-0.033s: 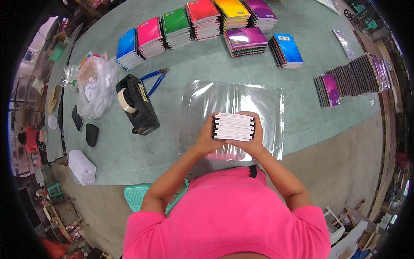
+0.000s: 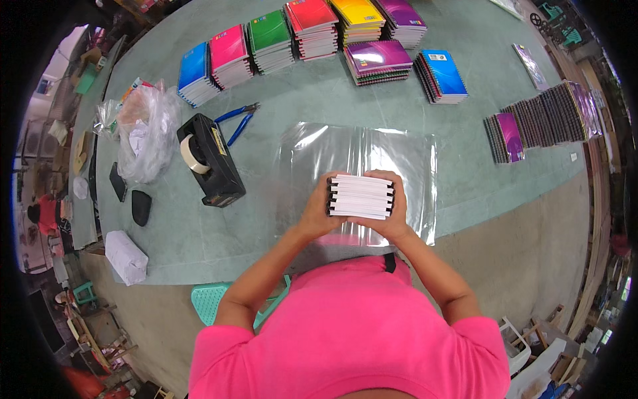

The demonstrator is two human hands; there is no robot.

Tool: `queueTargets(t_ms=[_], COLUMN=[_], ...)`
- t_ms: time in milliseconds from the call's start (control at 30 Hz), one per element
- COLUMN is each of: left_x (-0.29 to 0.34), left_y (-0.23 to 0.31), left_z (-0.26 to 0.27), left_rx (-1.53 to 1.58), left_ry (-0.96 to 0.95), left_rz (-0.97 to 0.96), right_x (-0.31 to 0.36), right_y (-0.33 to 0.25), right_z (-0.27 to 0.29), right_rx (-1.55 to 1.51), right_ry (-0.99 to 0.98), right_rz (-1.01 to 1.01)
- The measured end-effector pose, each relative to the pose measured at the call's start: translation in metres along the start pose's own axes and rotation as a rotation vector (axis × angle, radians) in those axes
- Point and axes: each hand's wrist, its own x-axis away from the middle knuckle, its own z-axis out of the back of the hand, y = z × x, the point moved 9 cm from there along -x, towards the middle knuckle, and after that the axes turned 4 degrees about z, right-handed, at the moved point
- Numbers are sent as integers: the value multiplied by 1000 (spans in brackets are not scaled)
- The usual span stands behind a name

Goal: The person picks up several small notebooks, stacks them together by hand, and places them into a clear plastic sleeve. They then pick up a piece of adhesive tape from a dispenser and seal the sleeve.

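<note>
A stack of spiral-bound notebooks (image 2: 361, 197) is held between my two hands, its white page edges facing up toward me and its dark bindings at the sides. My left hand (image 2: 320, 209) wraps round the stack's left end, and my right hand (image 2: 395, 213) grips the right end. Both thumbs lie along the near side; the covers of these notebooks cannot be made out. Beneath my hands, clear plastic sheets or bags (image 2: 415, 159) lie flat on the green table (image 2: 266, 226) and reflect the light.
Piles of notebooks in several colours (image 2: 269, 41) line the far side. Further stacked notebooks (image 2: 545, 116) stand at the right. Left of the plastic are a tape dispenser (image 2: 222, 169), blue-handled pliers (image 2: 236, 122) and a crumpled plastic bag (image 2: 146, 136). A green stool (image 2: 211, 302) stands by the near edge.
</note>
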Motion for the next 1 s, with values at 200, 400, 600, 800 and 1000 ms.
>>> queueTargets(t_ms=[200, 400, 600, 800, 1000], left_x=[1, 9, -11, -18, -10], left_y=[-15, -34, -23, -8, -31], left_z=[-9, -15, -12, -42, -48], left_rx=[-49, -192, -154, 281, 260], left_ry=[-12, 140, -53, -280, -224], left_rz=[-43, -117, 330, 601, 779], right_x=[29, 14, 8, -13, -5], right_y=[51, 61, 55, 57, 65], right_z=[6, 7, 15, 49, 52], right_rx=[25, 202, 112, 444, 659], right_ry=[-34, -279, -256, -350, -378], right_rz=[-81, -55, -386, -635, -618])
